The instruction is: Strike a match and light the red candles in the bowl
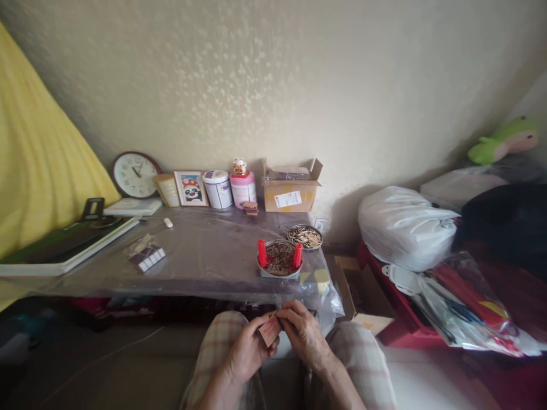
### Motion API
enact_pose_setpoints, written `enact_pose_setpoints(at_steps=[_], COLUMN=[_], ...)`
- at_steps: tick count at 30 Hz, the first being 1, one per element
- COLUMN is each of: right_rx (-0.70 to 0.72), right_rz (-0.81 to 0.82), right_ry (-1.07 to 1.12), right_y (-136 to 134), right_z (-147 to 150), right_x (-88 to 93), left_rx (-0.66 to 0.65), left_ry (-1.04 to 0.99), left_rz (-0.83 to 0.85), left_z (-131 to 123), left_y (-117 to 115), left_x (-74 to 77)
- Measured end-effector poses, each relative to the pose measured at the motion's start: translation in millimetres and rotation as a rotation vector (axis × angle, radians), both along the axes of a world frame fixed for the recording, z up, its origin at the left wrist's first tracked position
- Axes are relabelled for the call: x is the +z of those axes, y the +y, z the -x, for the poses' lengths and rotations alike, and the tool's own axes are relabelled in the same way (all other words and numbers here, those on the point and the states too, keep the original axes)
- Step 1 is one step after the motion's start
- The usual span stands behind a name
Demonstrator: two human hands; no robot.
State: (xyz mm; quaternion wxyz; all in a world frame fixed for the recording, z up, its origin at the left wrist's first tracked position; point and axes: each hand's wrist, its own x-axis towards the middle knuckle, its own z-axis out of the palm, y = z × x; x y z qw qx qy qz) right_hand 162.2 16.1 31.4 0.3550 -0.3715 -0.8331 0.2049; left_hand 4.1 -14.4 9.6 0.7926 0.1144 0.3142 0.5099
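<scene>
Above my knees, my left hand (pixel 251 354) is closed around a small matchbox (pixel 270 331) with a reddish printed face. The fingers of my right hand (pixel 304 332) are pinched together at the box's upper right edge. Whether a match is between those fingertips is hidden. On the table just beyond my hands stands a round tin (pixel 280 274) with dark, speckled contents and two upright red pieces at its sides. Behind it, to the right, a round dish (pixel 321 246) holds many loose matchsticks (pixel 304 236).
A wrapped pack of matchboxes (pixel 151 258) lies on the plastic-covered table (pixel 213 245). Along the wall are a clock (pixel 135 175), a framed picture (pixel 191 189), canisters (pixel 218 189) and a cardboard box (pixel 294 196). Bags (pixel 405 228) and an open carton (pixel 367 296) are on the right.
</scene>
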Motion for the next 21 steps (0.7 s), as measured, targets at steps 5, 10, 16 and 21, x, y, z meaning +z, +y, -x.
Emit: enact_pose_setpoints(at_steps=[5, 10, 16, 21], right_rx=[0.027, 0.067, 0.072, 0.093], right_rz=[0.05, 0.066, 0.079, 0.086], right_ry=[-0.108, -0.146, -0.191, -0.167], right_y=[-0.3, -0.4, 0.4, 0.1], right_z=[-3.4, -4.9, -6.4, -7.3], right_x=[3.9, 2.4, -0.6, 2.8], left_rx=[0.0, -0.018, -0.039, -0.064], left_ry=[0.048, 0.096, 0.138, 0.153], left_rz=[0.032, 0.067, 0.089, 0.083], left_z=[-1.6, -2.5, -2.5, -1.8], left_y=[-1.7, -2.5, -2.4, -2.4], left_x=[3.8, 7.7, 6.3, 5.2])
